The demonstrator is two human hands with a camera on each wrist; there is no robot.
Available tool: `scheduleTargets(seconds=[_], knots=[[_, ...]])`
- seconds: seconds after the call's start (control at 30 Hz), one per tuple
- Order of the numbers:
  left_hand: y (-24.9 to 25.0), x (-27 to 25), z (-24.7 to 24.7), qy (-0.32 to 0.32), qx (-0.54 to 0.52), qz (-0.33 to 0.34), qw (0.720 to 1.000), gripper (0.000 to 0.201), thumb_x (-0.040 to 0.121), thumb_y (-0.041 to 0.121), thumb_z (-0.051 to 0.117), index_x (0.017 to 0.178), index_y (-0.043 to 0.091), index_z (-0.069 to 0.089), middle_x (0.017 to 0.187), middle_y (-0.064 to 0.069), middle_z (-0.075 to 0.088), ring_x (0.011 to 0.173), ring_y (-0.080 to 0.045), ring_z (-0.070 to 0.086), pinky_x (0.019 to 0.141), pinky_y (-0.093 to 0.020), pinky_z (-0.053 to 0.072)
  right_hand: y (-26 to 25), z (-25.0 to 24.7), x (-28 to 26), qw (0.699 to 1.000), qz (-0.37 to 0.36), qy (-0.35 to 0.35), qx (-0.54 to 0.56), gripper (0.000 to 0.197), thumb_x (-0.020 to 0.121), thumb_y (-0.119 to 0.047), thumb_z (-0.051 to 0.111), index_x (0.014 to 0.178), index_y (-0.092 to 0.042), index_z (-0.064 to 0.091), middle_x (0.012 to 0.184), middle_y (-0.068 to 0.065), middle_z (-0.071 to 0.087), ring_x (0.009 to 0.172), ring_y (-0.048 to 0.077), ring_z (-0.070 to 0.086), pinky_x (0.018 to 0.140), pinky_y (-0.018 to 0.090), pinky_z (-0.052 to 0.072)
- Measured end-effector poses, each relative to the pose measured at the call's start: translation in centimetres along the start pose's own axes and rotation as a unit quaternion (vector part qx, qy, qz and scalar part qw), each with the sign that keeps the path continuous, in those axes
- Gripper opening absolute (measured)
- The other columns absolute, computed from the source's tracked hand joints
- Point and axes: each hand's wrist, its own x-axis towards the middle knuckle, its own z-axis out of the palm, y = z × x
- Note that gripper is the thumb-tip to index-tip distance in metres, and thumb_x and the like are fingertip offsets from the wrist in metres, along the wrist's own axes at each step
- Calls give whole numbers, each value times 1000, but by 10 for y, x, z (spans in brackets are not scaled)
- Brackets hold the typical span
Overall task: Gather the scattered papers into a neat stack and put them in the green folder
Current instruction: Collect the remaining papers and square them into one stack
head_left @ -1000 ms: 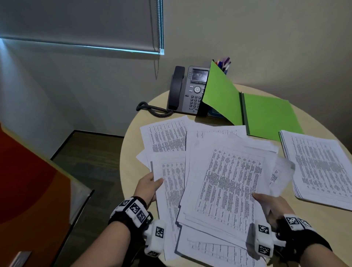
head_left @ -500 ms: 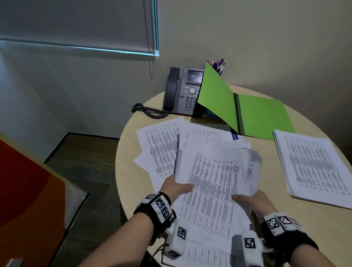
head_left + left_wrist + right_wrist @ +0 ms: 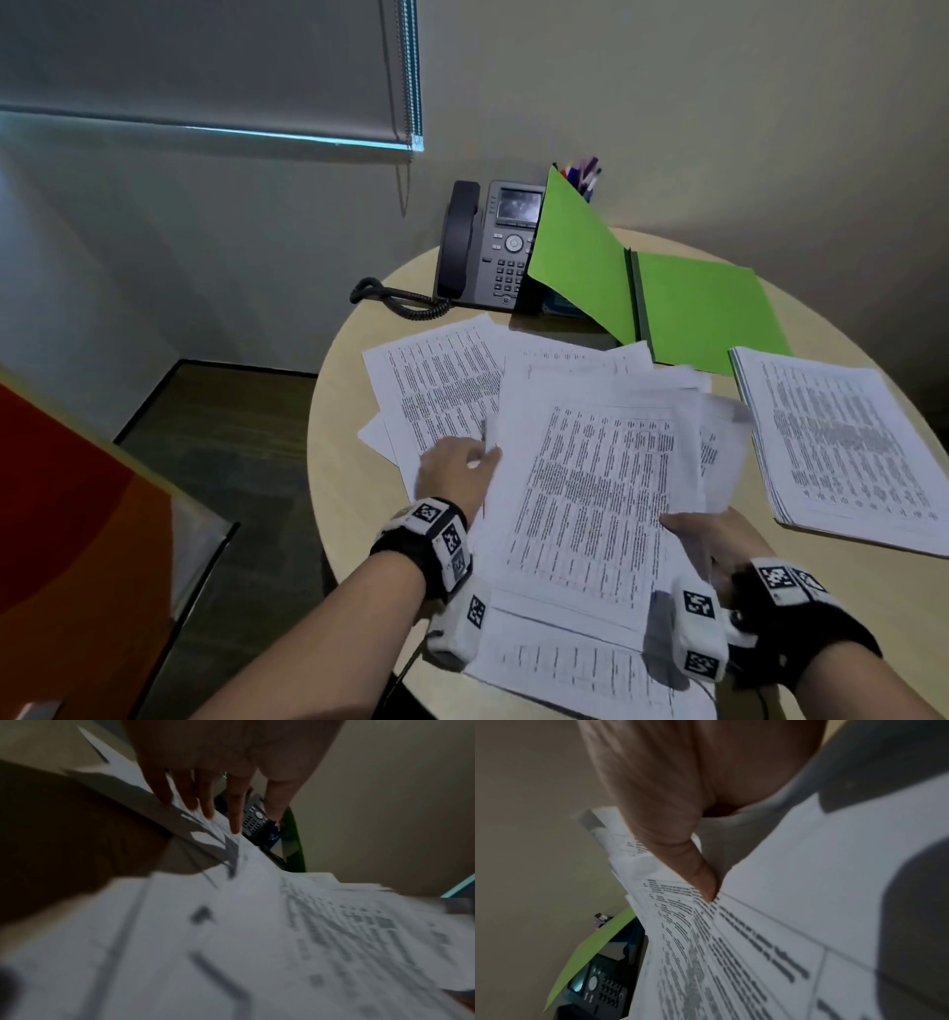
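Several printed papers [image 3: 590, 488] lie overlapping across the middle of the round table [image 3: 349, 514]. My right hand [image 3: 703, 534] pinches the lower right edge of the top bunch, with the thumb [image 3: 693, 866] on the papers [image 3: 782, 923] and the fingers hidden beneath. My left hand [image 3: 457, 478] lies at the bunch's left edge, and its straight fingers [image 3: 205, 801] reach forward over the loose sheets [image 3: 257, 943]. The green folder [image 3: 708, 308] lies open at the back, its left cover propped up against the phone.
A desk phone [image 3: 493, 246] with a coiled cord stands at the back left of the table, a pen cup [image 3: 583, 177] behind the folder. A separate squared stack of printed sheets [image 3: 842, 442] lies on the right. An orange panel [image 3: 51, 514] stands at the left.
My left hand has moved right and forward from the outer sheets to the bunch's left edge. The spread papers have been drawn closer together. My right hand keeps its hold.
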Motion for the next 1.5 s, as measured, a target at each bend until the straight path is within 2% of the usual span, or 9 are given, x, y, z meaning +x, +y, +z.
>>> scheduleTargets(seconds=[0.13, 0.23, 0.33, 0.63, 0.83, 1.0, 1.17, 1.37, 1.5], knots=[[-19, 12, -15, -84, 302, -30, 949, 63, 91, 46, 41, 148, 36, 15, 160, -6, -7, 147, -28, -11, 116, -52, -5, 12, -14, 8, 997, 30, 66, -12, 17, 79, -4, 71, 86, 8, 60, 70, 21, 67, 74, 34, 59, 73, 35, 45], [-25, 9, -21, -143, 324, -19, 935, 70, 90, 47, 43, 148, 41, 4, 158, -3, -18, 145, -27, -20, 113, -56, -10, 12, -21, 2, 996, 48, 69, -28, 22, 77, -12, 75, 78, 7, 63, 59, 26, 66, 63, 33, 70, 77, 45, 54], [-27, 1, -27, -164, 323, -7, 932, 72, 86, 43, 51, 147, 44, 11, 159, 0, -15, 146, -24, -18, 113, -57, -11, 6, -26, -6, 996, 49, 74, 13, 27, 84, -4, 63, 62, -11, 50, 27, -3, 48, 22, 8, 47, 42, 23, 44], [-21, -6, -34, -26, 293, -72, 953, 80, 76, 50, 64, 142, 16, 31, 152, -11, 22, 140, -30, 22, 112, -44, 28, 30, -30, 20, 994, 69, 75, -41, 26, 75, -10, 73, 97, -2, 61, 84, 17, 64, 81, 29, 63, 87, 54, 50], [-9, 7, -39, -48, 231, -139, 962, 75, 74, 23, 74, 133, 4, 33, 132, -16, 42, 116, -31, 52, 80, -34, 50, 25, -26, 17, 993, 44, 87, -72, 25, 70, -18, 77, 83, -8, 57, 76, 11, 60, 82, 32, 61, 80, 48, 51], [-13, 4, -36, -25, 76, -69, 994, 25, 85, 13, 58, 109, 9, 53, 102, -9, 64, 90, -26, 61, 73, -28, 48, 24, -23, 12, 996, 9, 80, -31, 27, 79, -8, 73, 98, 2, 56, 80, 9, 65, 75, 26, 60, 77, 40, 45], [-8, -1, -26, -173, -4, -60, 983, 4, 90, 13, 51, 92, 11, 53, 94, -10, 58, 84, -22, 54, 74, -26, 40, 20, -13, 8, 997, 6, 59, -54, 20, 75, -8, 74, 83, 3, 60, 42, 3, 62, 53, 24, 63, 63, 27, 50], [1, -11, -7, -239, -110, -176, 949, 75, 61, 38, 80, 124, 5, 56, 117, -11, 66, 108, -27, 62, 97, -35, 48, 22, 9, 4, 990, -32, 13, -138, 33, 68, -4, 80, 95, 4, 64, 82, 14, 69, 76, 28, 65, 69, 34, 53], [4, -15, 6, -219, 25, -118, 968, 35, 84, 17, 67, 115, 8, 53, 115, -13, 61, 106, -25, 57, 89, -28, 44, 12, 21, -2, 960, -78, 46, -265, 24, 62, -12, 75, 75, 4, 62, 71, 21, 69, 67, 39, 68, 57, 47, 56]])
